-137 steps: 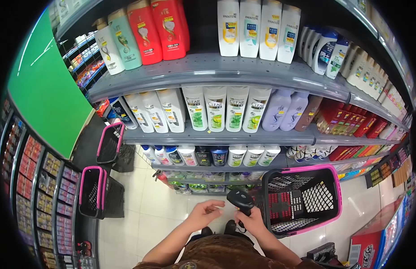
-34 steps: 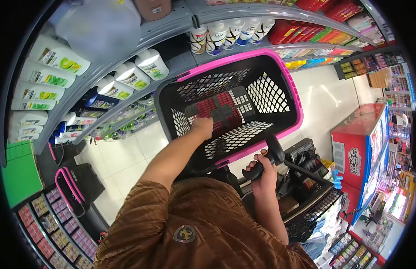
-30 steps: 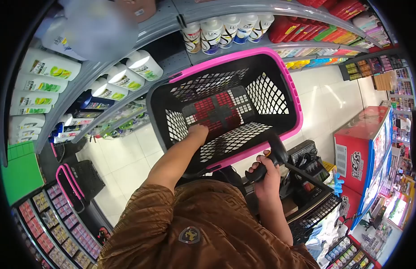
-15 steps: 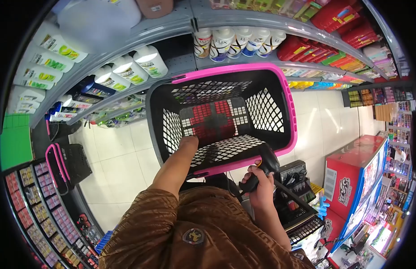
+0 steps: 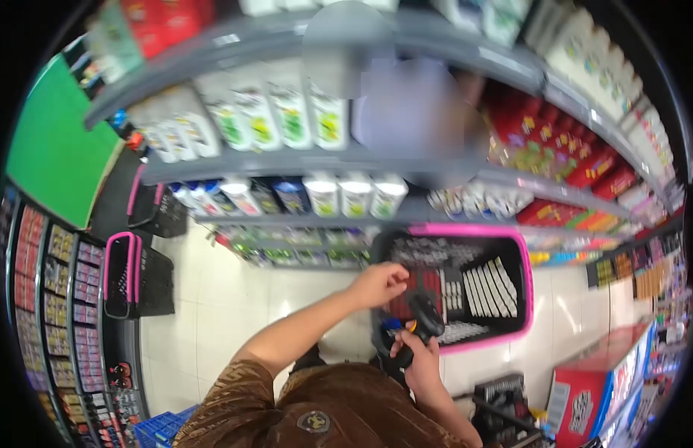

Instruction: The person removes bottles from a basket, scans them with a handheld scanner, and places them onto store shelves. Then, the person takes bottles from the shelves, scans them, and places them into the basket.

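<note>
My right hand [image 5: 417, 355] is closed around the grip of a black handheld barcode scanner [image 5: 427, 313] with a yellow-orange trigger. The scanner's head is over the near side of a black shopping basket with a pink rim [image 5: 527, 284]. My left hand [image 5: 380, 284] is at the basket's left edge, its fingers loosely curled and apart, with nothing seen between them. Beside the scanner shows a small blue thing [image 5: 392, 324], too covered to name. Through the basket a red and dark patterned area [image 5: 428, 287] is visible.
Ahead, shelves hold white bottles with green labels [image 5: 290, 116], blue bottles [image 5: 290, 196] and red packs [image 5: 551, 213]. Part of the upper shelf is blurred. More pink-rimmed baskets [image 5: 158, 280] stand at left near a rack of small packs [image 5: 59, 313]. A red and blue case [image 5: 585, 403] stands at right.
My left hand has come up out of the basket to its left edge. The basket now appears further right, and more of the shelves ahead shows. The scanner stays in my right hand.
</note>
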Available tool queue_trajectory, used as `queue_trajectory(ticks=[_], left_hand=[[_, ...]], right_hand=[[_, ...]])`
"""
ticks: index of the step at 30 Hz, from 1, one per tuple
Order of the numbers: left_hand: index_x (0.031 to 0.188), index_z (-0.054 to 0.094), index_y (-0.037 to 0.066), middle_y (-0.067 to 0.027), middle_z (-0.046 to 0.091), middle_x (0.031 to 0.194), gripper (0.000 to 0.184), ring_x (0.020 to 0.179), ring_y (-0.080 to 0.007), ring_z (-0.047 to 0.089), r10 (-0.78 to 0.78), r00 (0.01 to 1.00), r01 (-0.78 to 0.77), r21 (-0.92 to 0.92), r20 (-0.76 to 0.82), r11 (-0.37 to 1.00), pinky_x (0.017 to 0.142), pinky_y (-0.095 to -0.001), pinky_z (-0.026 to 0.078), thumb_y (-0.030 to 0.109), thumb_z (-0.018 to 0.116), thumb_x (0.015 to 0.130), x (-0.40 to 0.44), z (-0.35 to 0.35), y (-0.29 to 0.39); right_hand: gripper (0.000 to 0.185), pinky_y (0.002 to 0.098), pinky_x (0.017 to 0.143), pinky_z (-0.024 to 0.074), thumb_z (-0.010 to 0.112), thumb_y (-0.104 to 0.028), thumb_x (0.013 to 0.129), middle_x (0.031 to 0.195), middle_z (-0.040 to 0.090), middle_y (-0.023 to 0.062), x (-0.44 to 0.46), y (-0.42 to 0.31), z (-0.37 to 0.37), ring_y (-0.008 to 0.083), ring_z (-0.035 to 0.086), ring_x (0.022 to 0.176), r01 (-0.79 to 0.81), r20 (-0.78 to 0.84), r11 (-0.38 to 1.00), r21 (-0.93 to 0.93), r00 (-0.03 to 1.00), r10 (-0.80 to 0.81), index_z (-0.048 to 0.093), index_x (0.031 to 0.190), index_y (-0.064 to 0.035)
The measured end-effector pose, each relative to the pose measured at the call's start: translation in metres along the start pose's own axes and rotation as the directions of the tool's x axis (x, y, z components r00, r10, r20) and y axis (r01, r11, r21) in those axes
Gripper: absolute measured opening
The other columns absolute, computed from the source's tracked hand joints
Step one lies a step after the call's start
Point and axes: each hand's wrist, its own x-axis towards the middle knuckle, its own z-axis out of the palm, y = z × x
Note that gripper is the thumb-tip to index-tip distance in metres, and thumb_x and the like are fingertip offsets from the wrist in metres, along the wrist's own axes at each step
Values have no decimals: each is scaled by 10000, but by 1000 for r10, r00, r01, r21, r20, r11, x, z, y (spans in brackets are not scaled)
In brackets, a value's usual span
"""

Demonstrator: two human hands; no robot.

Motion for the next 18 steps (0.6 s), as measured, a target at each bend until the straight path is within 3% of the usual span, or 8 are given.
queue_trajectory(ticks=[4,8,9,10,12,14,16,18], left_hand=[[1134,670,41,-110,710,1008,225,854,-143,713,43,986,-38,34,-164,999,752,-314,581,89,726,922,-66,-113,3],[1110,681,30,-105,677,1119,236,943,-169,692,283,763,-222,176,-581,959,807,-297,568,19,712,876,-125,-228,13],[1121,676,33,-99,678,1130,267,973,-187,683,265,689,-211,163,-675,964,843,-312,559,4,714,859,-134,-256,23],[1152,665,39,-102,666,1171,323,1026,-194,658,339,597,-139,322,-727,936,862,-334,546,0,723,836,-142,-291,25],[1260,606,26,-126,623,1264,433,1104,-207,610,302,460,-115,281,-835,953,929,-350,509,32,727,844,-151,-351,35],[1434,464,20,-176,553,1407,616,1314,-270,542,311,355,-121,287,-882,950,1057,-377,459,76,734,882,-155,-409,34],[1506,373,24,-205,511,1460,761,1376,-292,493,329,286,-124,306,-900,944,1084,-394,439,122,774,867,-154,-457,38],[1522,344,18,-219,498,1469,815,1386,-296,479,288,304,-87,274,-908,958,1088,-402,434,141,793,853,-147,-490,36]], right_hand=[[126,336,612,524,666,-25,928,886,650,83,5,36,76,184,642,731,54,174,998,-45,984,-45,607,1039,-32],[114,328,589,520,682,-16,907,878,650,89,17,68,133,173,632,694,146,345,978,-149,935,-87,614,999,-16],[114,328,589,520,682,-16,907,878,650,89,13,74,146,173,632,694,142,355,979,-147,931,-82,614,999,-16],[94,324,586,514,660,-25,926,853,643,87,12,78,160,173,629,681,156,375,974,-162,923,-86,599,997,-32],[75,320,584,507,638,-33,944,829,635,84,13,87,182,174,626,669,173,400,971,-166,912,-94,583,994,-49],[80,320,586,511,645,-42,947,835,634,82,14,97,192,171,632,673,177,395,964,-200,915,-86,583,997,-53],[84,322,587,513,649,-43,946,840,636,83,14,107,196,170,634,674,150,375,972,-184,924,-71,583,998,-52],[87,326,586,520,657,-45,945,845,638,81,14,111,198,167,639,677,138,368,974,-177,928,-64,585,994,-52]])
